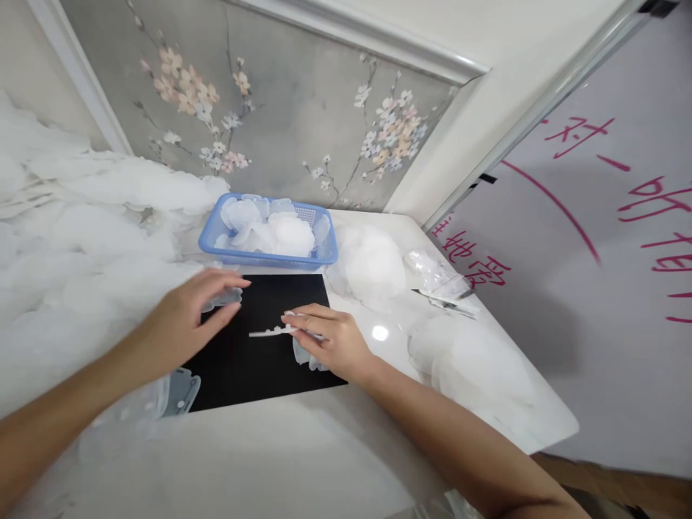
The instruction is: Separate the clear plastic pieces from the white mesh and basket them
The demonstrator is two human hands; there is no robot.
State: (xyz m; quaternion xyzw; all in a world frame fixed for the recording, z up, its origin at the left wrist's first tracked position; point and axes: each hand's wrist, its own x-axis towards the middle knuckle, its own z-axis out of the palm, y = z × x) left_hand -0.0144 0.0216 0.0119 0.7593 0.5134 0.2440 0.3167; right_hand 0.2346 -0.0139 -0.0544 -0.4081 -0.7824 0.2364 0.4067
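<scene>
Over the middle of a black mat (259,382), my right hand (329,335) pinches a thin white strip (269,332) with small white bumps along it; its kind I cannot make out. Just beneath that hand, a translucent scalloped piece (308,357) lies on the mat. My left hand (192,313) is held at the mat's left side, thumb and fingers apart with nothing between them. Partly hidden behind it is another translucent piece (227,297). A similar translucent piece (181,393) with small white dots overlaps the mat's near left corner.
A blue basket (208,238) of translucent pieces stands behind the mat. Heaped translucent pieces (81,238) cover the left side. More piles (370,263) and a clear plastic bag (435,274) lie to the right on the white table (303,447). A whiteboard (610,324) rises beyond the right edge.
</scene>
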